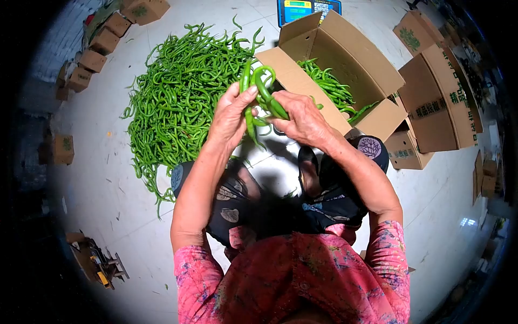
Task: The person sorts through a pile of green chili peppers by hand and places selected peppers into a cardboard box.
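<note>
Long green chili peppers stick up and hang down from my left hand, whose thumb and fingers are closed around them. My right hand grips more green chili peppers, one of them curved over at the top. Both hands are close together above my knees. To the left, a large heap of green chili peppers lies on the floor. Just beyond my right hand stands an open cardboard box with green chili peppers inside, its near flap folded outward.
A blue digital scale sits behind the box. More cardboard boxes with printed lettering stand at the right. Several small cartons line the upper left, and a low rack-like item lies at the lower left.
</note>
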A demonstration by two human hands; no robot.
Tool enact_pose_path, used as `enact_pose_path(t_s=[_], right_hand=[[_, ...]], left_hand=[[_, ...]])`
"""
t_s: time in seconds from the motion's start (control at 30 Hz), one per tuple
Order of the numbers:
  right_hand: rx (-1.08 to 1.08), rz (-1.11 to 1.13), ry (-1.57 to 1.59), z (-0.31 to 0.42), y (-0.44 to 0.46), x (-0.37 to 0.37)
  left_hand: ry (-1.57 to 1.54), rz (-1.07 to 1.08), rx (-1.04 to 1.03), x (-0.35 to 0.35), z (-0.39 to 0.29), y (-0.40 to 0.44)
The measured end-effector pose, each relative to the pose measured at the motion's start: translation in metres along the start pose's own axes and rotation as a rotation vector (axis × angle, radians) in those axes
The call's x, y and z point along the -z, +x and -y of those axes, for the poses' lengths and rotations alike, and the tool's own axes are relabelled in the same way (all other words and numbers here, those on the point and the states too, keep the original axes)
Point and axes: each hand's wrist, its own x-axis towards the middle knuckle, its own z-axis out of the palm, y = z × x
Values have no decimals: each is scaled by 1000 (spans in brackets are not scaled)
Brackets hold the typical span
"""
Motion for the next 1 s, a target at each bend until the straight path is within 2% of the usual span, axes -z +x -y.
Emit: enact_pose_path(t_s=[0.1, 0.17, 0.27, 0.3, 0.37, 0.43, 0.53, 0.67, 0.73, 0.77, 0.8, 0.9, 0.93, 1.0], right_hand=[[69, 5, 46, -4, -2, 0], [123, -36, 126, -2, -2, 1], [-181, -47, 471, 9, -1, 19], [-384, -15, 704, 13, 1, 34], [-371, -122, 1264, -4, 2, 47], [-326, -179, 1459, -19, 1, 57], [-323, -158, 1493, -22, -3, 58], [-392, -140, 1429, -14, -5, 60], [-431, -177, 1396, -15, -5, 61], [-399, -199, 1418, -18, -5, 63], [-367, -222, 1440, -23, -6, 67], [-215, -308, 1529, -32, -12, 87], [-174, -326, 1575, -36, -15, 94], [-111, -353, 1650, -45, -19, 105]], left_hand=[[-227, 85, 52, 10, 0, 3], [-260, 93, 49, 12, -4, 3], [-320, 127, -26, 17, -5, 4], [-322, 114, -35, 16, -7, 3], [-324, 88, -56, 15, -10, 2], [-316, 147, -57, 22, -8, 5], [-254, 155, -44, 16, -8, 5], [-468, 214, 22, 6, -4, 6], [-466, 194, 12, 6, -1, 7], [-465, 184, 6, 5, 0, 7], [-378, 59, 16, -2, -4, 4], [-356, 22, 40, 22, 6, 17], [-490, 77, 126, 32, 2, 27], [-511, 7, 109, 31, 1, 39]])
